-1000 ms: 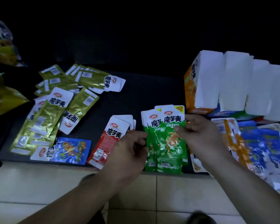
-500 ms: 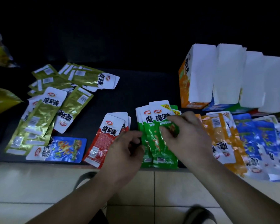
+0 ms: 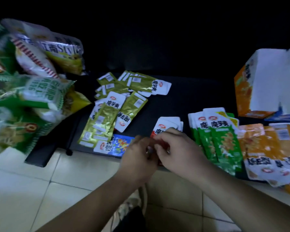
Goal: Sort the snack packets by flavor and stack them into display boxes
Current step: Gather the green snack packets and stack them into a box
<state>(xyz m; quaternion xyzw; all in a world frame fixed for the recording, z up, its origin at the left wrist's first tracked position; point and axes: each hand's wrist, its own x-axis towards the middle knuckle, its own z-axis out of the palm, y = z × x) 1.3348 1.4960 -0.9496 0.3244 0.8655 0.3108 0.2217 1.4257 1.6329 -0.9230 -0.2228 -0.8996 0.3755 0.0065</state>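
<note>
Snack packets lie grouped by colour on the tabletop; my left hand and right hand pinch the red packets; filling the display boxes is left, I judge.

The left hand and right hand pinch the red packets beside the green packets.

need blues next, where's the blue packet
Head view, left of centre: the blue packet lies at the table edge, below the gold packets, beside the left hand.
</note>
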